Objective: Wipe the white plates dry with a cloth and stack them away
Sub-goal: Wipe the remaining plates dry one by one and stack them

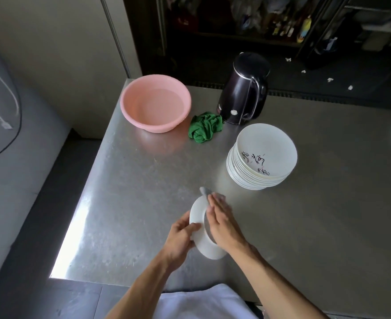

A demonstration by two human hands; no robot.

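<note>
White fabric (203, 302) lies at the near edge of the counter (132, 192), between the two forearms.

Just beyond it the plate (198, 217) is held on edge, tilted, seemingly clear of the counter. The left hand (180, 236) grips its near rim, with the thumb curled over the outer face. The right hand (222, 226) lies flat on the inner face, its fingers (215, 208) straight and pressing a pale cloth (204, 191). The cloth pokes out past the fingertips at the far rim. The right thumb is hidden.

The main risk, as I judge it, is a slip. A wet rim is held by one hand only, and a hard wipe pushing towards that hand could twist the plate loose and drop it on the steel. The cloth could also bunch up and leave wet patches.

Farther right stands the stack of plates (236, 173) with a marked bowl (268, 143) sitting on top. That bowl would make it awkward to add the plate there. Beyond are a crumpled green rag (206, 130), a pink basin (155, 102) and a dark kettle (242, 88).
</note>
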